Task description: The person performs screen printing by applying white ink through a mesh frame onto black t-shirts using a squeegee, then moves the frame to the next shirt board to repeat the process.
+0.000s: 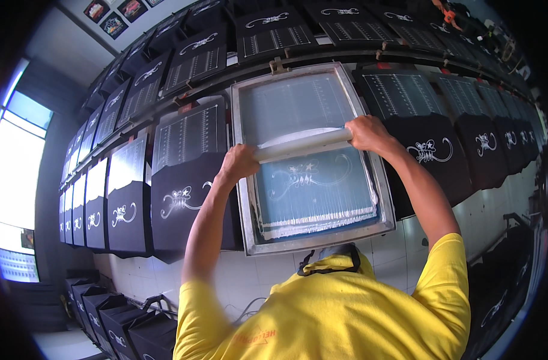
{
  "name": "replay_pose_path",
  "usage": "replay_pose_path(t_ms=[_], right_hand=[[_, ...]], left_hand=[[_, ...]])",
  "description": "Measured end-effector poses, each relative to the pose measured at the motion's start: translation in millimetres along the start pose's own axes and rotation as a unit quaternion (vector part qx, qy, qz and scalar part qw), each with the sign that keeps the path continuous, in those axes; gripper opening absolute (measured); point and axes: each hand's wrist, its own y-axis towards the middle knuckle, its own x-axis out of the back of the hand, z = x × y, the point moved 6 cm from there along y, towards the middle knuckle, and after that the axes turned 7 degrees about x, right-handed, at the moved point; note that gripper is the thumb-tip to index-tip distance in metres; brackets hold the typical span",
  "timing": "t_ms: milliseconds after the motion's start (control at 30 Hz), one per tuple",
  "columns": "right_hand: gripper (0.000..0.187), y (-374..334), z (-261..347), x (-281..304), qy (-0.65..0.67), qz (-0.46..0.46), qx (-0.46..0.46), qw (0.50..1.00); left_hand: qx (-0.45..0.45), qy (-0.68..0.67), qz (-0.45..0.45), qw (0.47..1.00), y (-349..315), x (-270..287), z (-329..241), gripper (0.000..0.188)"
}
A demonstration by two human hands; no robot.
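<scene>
Squeegee (302, 146), a long pale bar, lying crosswise on the mesh of a metal-framed printing screen (313, 234), about halfway down the frame. Left hand (239, 163) clamped on the squeegee's left end, fingers curled fully round it, knuckles over the frame's left rail. Right hand (369, 132) wrapped the same way round the right end, fingers closed tight, wrist just inside the right rail. Both forearms stretched up and away from a yellow shirt (340, 312), left elbow bent slightly, right arm straighter and crossing the frame's lower right corner.

Under the squeegee, a pale swirl design with stars showing through the blue-green mesh; above it, mesh greyer, with faint rows of lines. Screen laid flat on the bench (322, 60), over one dark shirt.

Left of the screen, a row of black shirts (184, 198) hung over boards, each with a white swirl print. Right of the screen, more printed black shirts (430, 144) in line. Beyond the screen, a second row of the same. Far left of the screen, a bright window (12, 174). Below the left row, dark bins (118, 318) on the floor.
</scene>
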Motion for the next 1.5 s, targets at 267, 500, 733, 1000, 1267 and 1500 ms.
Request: replay_pose_path(t_ms=[267, 500, 733, 1000, 1267, 1500], right_hand=[[0.018, -112.2, 49.9, -18.6, -0.018, -0.065, 0.021, 0.997], [0.03, -196.8, 107.4, -57.0, -0.01, -0.09, 0.017, 0.996], [0.057, -237.3, 122.2, -83.6, -0.006, -0.084, 0.011, 0.996], [0.075, -251.1, 120.4, -105.8, -0.049, -0.037, -0.002, 0.998], [0.04, -232.1, 84.5, -87.2, 0.124, -0.2, -0.078, 0.969], [0.026, -235.1, 4.3, -101.6, 0.1, -0.296, -0.262, 0.913]], left_hand=[[-0.077, 0.012, -0.078, 0.994, -117.2, -7.1, -30.9, 0.019], [-0.037, -0.039, -0.069, 0.996, -218.2, -63.6, -28.5, 0.031], [-0.09, -0.011, -0.121, 0.988, -250.8, -101.1, -40.3, 0.054], [-0.107, 0.003, -0.11, 0.988, -261.4, -117.7, -49.2, 0.063], [-0.071, -0.175, -0.115, 0.975, -255.0, -105.2, 4.5, 0.051], [0.158, -0.269, -0.188, 0.931, -229.5, -112.9, 79.3, 0.038]])
